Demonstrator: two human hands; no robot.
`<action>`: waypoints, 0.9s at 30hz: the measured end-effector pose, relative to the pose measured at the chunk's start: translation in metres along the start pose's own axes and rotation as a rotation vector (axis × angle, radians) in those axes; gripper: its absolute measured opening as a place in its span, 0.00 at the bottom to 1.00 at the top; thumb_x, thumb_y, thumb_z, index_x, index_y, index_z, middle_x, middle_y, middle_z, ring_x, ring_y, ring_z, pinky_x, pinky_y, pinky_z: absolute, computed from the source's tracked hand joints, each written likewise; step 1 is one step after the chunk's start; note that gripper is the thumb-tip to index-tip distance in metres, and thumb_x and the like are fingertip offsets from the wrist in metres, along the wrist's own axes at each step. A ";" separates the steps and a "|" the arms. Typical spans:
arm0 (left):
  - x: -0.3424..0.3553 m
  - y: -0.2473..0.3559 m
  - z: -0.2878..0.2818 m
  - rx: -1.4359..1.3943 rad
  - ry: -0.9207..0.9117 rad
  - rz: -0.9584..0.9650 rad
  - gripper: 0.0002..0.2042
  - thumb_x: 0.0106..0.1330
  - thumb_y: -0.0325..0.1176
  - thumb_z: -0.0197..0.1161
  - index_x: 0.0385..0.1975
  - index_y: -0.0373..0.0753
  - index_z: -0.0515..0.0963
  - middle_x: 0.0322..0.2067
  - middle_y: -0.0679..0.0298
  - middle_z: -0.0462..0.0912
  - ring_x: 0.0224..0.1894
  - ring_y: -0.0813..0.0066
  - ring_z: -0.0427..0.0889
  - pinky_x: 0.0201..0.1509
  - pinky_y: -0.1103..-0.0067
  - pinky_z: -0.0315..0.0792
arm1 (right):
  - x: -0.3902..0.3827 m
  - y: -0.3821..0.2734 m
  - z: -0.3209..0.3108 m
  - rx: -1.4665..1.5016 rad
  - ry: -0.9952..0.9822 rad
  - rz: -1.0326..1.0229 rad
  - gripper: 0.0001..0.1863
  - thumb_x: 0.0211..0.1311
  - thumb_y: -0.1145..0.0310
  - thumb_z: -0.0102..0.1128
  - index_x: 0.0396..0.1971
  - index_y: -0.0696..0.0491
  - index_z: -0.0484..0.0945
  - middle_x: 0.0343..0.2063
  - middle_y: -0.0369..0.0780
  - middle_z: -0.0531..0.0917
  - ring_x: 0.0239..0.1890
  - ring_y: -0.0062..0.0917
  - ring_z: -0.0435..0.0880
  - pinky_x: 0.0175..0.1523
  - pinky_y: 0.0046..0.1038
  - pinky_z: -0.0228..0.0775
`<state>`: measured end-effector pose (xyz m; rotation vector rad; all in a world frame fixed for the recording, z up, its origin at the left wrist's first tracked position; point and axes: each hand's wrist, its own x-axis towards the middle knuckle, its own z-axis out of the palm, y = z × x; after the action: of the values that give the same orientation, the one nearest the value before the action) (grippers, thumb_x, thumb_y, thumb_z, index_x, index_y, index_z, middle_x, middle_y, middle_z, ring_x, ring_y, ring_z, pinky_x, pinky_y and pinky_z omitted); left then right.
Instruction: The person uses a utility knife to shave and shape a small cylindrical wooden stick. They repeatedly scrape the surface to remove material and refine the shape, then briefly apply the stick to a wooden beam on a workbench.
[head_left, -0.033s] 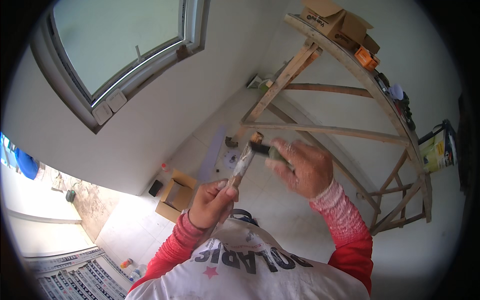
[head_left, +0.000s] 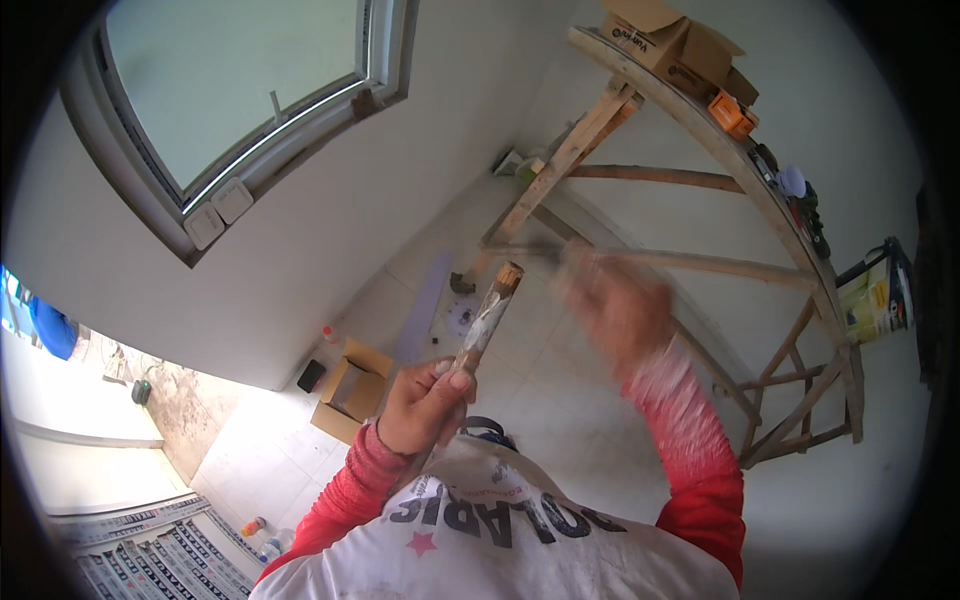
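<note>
My left hand (head_left: 430, 405) is closed around a wooden stick (head_left: 486, 318), which points up and away from me, with a whitish coating along it and bare, rough wood at its top end. To the upper right of the stick, my right hand (head_left: 620, 305) is smeared by motion, so its fingers cannot be made out. A dark, blurred tool (head_left: 535, 250) extends from it, apart from the stick's tip.
A wooden trestle (head_left: 680, 110) on the right carries cardboard boxes (head_left: 665, 55) and small items. A bag (head_left: 875, 300) hangs at its side. A window (head_left: 230, 90) is upper left. An open cardboard box (head_left: 350, 400) and purple strip (head_left: 425, 300) lie on the floor.
My right hand and the dark tool have moved up, away from the stick they overlapped, and are now blurred. My left hand holds the stick in nearly the same place.
</note>
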<state>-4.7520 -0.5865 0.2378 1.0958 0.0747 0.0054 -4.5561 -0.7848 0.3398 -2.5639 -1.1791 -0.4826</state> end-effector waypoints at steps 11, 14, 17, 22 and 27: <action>0.003 -0.001 0.002 -0.101 -0.018 0.081 0.18 0.77 0.44 0.55 0.35 0.32 0.75 0.13 0.67 0.72 0.09 0.83 0.67 0.14 0.84 0.60 | -0.012 -0.047 -0.034 0.239 -0.004 -0.227 0.21 0.62 0.57 0.69 0.50 0.55 0.82 0.25 0.39 0.82 0.20 0.27 0.81 0.25 0.28 0.72; 0.004 -0.002 0.001 -0.096 -0.059 0.068 0.19 0.77 0.44 0.53 0.35 0.31 0.75 0.12 0.66 0.73 0.08 0.82 0.67 0.14 0.84 0.59 | -0.014 -0.050 -0.030 0.207 -0.035 -0.246 0.20 0.60 0.60 0.71 0.48 0.54 0.82 0.23 0.39 0.81 0.20 0.26 0.80 0.25 0.29 0.71; 0.004 -0.002 0.001 -0.094 -0.071 0.059 0.20 0.76 0.46 0.54 0.35 0.30 0.76 0.12 0.64 0.73 0.08 0.81 0.68 0.13 0.84 0.60 | -0.015 -0.052 -0.032 0.187 -0.021 -0.244 0.19 0.59 0.60 0.71 0.47 0.53 0.82 0.22 0.38 0.80 0.19 0.27 0.80 0.24 0.29 0.70; 0.001 0.002 0.002 -0.041 -0.058 0.046 0.19 0.78 0.45 0.52 0.35 0.32 0.75 0.12 0.65 0.73 0.08 0.82 0.68 0.14 0.84 0.59 | -0.013 -0.049 -0.027 0.076 -0.002 -0.274 0.20 0.62 0.54 0.68 0.46 0.53 0.84 0.26 0.38 0.82 0.21 0.31 0.83 0.25 0.31 0.75; -0.004 0.002 0.001 -0.018 -0.118 0.059 0.20 0.79 0.46 0.50 0.35 0.32 0.75 0.12 0.65 0.73 0.09 0.82 0.69 0.15 0.84 0.60 | 0.016 0.054 -0.033 0.074 0.268 0.164 0.20 0.66 0.53 0.65 0.45 0.55 0.84 0.34 0.46 0.87 0.31 0.39 0.87 0.37 0.36 0.79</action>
<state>-4.7563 -0.5869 0.2399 1.0775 -0.0631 -0.0053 -4.5112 -0.8206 0.3701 -2.4138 -0.8710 -0.7037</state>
